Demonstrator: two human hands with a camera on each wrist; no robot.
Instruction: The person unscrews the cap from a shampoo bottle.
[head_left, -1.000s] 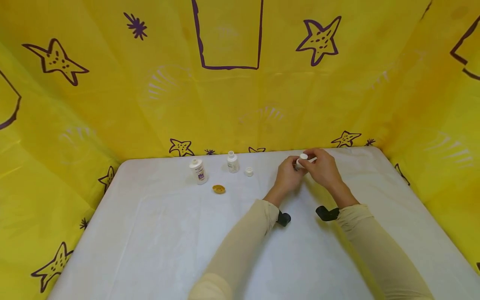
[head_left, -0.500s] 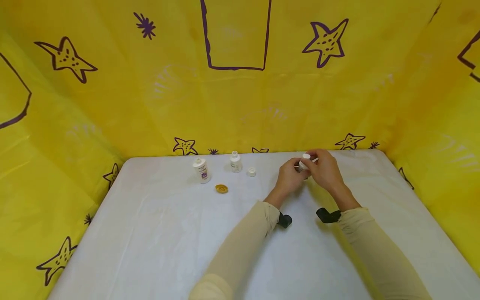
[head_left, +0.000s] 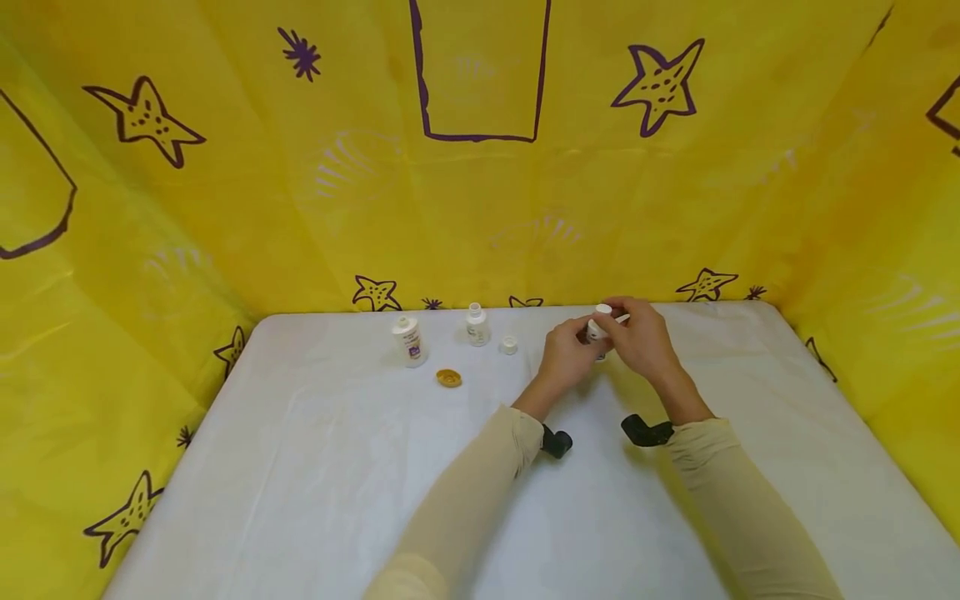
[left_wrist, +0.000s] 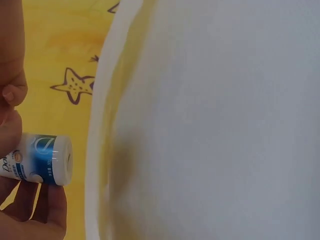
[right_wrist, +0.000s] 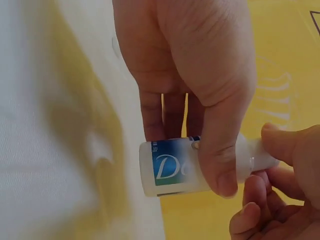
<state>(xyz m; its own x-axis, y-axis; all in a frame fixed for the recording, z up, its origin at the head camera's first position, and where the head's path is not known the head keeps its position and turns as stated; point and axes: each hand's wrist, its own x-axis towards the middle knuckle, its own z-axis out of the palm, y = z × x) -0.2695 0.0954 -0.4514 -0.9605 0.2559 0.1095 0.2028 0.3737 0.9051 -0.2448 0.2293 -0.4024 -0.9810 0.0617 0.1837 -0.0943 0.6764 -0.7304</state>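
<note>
A small white bottle with a blue label (right_wrist: 172,167) is held upright just above the table, near its back edge. My left hand (head_left: 564,357) grips the bottle's body, its thumb across the label in the right wrist view. At the top, my right hand (head_left: 645,340) pinches the white cap (head_left: 603,309) between thumb and fingers. The left wrist view shows the bottle's base (left_wrist: 63,161) free of both hands. Whether the cap turns cannot be told.
To the left stand two uncapped white bottles, a larger one (head_left: 410,343) and a smaller one (head_left: 477,327). A loose white cap (head_left: 509,344) and a golden cap (head_left: 449,378) lie nearby. Yellow cloth (head_left: 480,225) hangs behind the white table (head_left: 322,467).
Both hands have shifted a little to the left with the bottle between them. The head view has turned slightly. The standing bottles and loose caps have stayed put on the table.
</note>
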